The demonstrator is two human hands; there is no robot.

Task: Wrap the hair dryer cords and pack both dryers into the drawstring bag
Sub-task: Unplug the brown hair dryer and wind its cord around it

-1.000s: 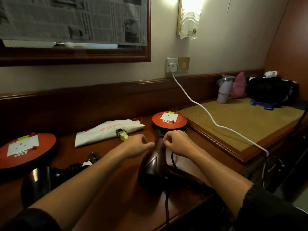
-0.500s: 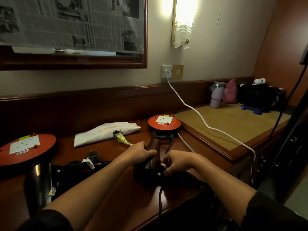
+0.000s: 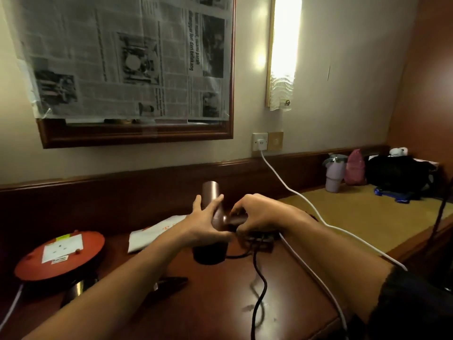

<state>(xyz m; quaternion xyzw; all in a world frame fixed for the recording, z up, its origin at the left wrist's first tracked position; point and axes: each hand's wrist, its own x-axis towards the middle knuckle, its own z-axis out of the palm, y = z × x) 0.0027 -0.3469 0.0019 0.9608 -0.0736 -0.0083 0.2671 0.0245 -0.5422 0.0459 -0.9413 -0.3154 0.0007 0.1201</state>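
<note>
Drawstring bag (image 3: 157,233): right part hidden behind left hand (image 3: 208,225), print blurred. Hair dryer (image 3: 213,217) handle covered by right hand (image 3: 259,218); its fingers (image 3: 241,204) curl over it, exact grip unclear. Black cord (image 3: 258,285) motion-blurred, runs off bottom edge. Second dryer (image 3: 78,288) mostly hidden under left forearm, dark, hard to read. Reel (image 3: 58,256) label too small to read. Dark block (image 3: 262,242) under right hand partly hidden, can't identify. Black pile (image 3: 394,176) far right: unclear.
</note>
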